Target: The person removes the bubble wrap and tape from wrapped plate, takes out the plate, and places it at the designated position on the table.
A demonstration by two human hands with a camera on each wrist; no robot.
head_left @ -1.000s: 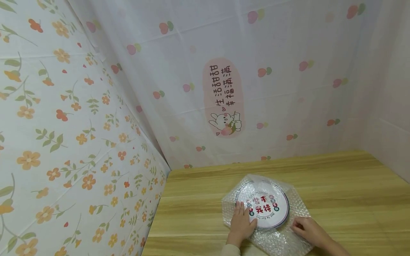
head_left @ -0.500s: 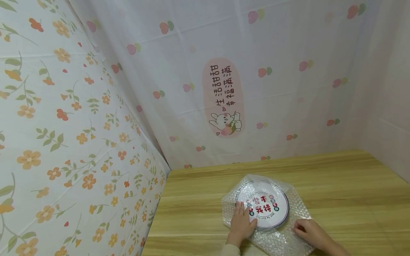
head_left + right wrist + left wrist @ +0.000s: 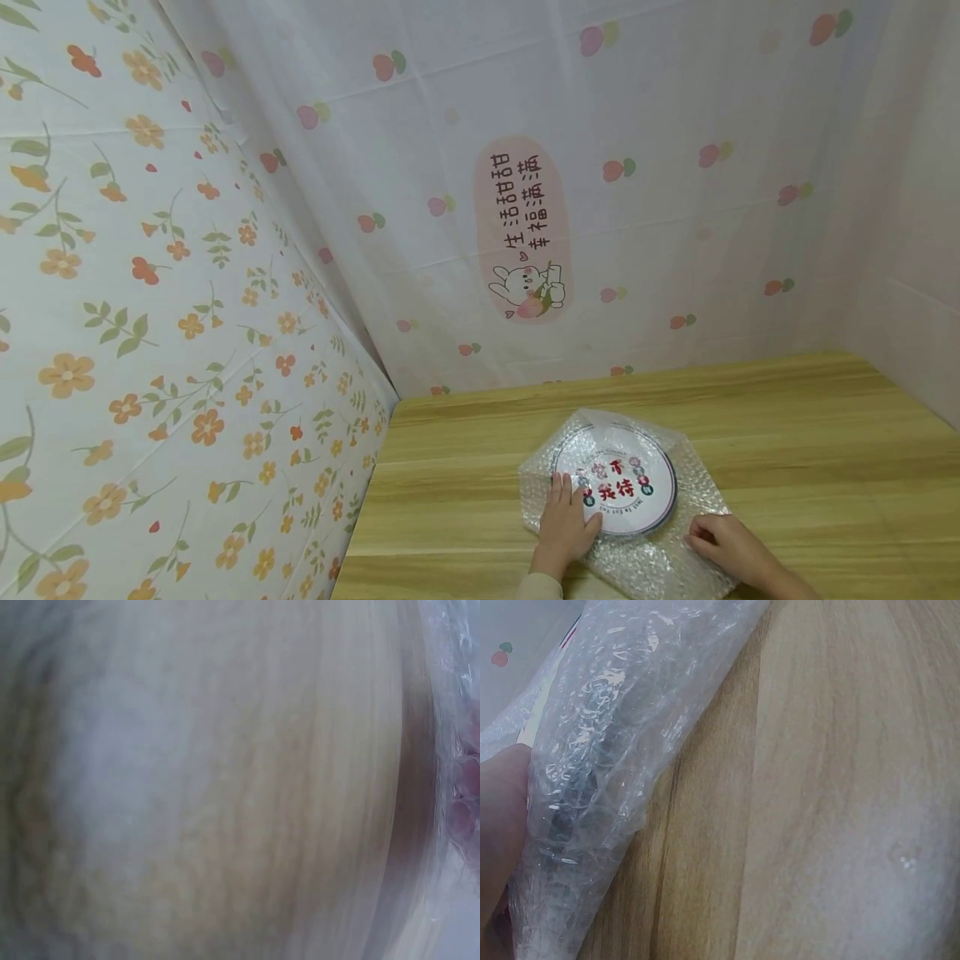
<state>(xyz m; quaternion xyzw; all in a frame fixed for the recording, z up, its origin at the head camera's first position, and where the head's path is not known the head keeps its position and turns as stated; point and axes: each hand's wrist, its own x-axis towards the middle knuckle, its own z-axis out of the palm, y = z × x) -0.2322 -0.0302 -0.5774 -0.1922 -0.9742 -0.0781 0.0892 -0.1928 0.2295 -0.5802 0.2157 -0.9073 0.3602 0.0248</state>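
on a wooden table (image 3: pixel 810 442) with light brown grain, near its front edge, there is a round white plate (image 3: pixel 637 516) with a dark blue line at its rim and red characters in the middle. the plate lies flat on a piece of bubble wrap (image 3: pixel 660 568), and shiny wrap also covers its left part. the left hand (image 3: pixel 566 523), coming from a pale sleeve (image 3: pixel 540 586), rests on the lower left part of the plate; its fingers are almost straight, and they do not grip anything. in the left wrist view, the thumb (image 3: pixel 502 817) is just beside the wrap, and a narrow strip of the plate's edge shows there. the right hand (image 3: pixel 726 543) is at the right side of the wrap, apart from the plate; its fingers are curled in and seem to pinch the wrap's edge. the right wrist view is mostly blurred, with wrap and pinkish spots at its side. behind the table hangs a pale cloth (image 3: pixel 675 125) with fruit prints and a pink oval (image 3: pixel 525 200) bearing a rabbit (image 3: pixel 521 285); on the left is a flowered cloth (image 3: pixel 150 350).
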